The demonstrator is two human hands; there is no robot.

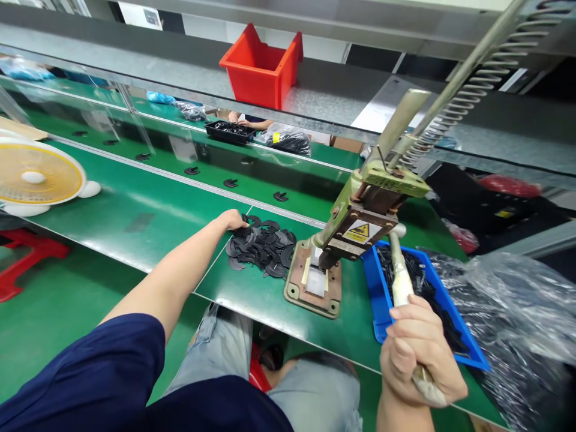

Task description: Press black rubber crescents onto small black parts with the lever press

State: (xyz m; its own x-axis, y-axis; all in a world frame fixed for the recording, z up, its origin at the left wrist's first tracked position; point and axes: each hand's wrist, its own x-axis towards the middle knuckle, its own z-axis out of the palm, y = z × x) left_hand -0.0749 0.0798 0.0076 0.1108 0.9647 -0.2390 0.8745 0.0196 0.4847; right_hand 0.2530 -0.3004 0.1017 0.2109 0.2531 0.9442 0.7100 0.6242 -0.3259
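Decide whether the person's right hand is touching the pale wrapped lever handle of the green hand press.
Touching. The head view shows the right hand closed around the pale wrapped lever handle, fingers curled over it.

We can't see left hand [234,219] fingertips, buried in black parts pile [261,245]. Lever handle [402,282] end hidden inside right hand [420,351]. Far co-worker's hand [245,122] mostly hidden behind shelf [315,90].
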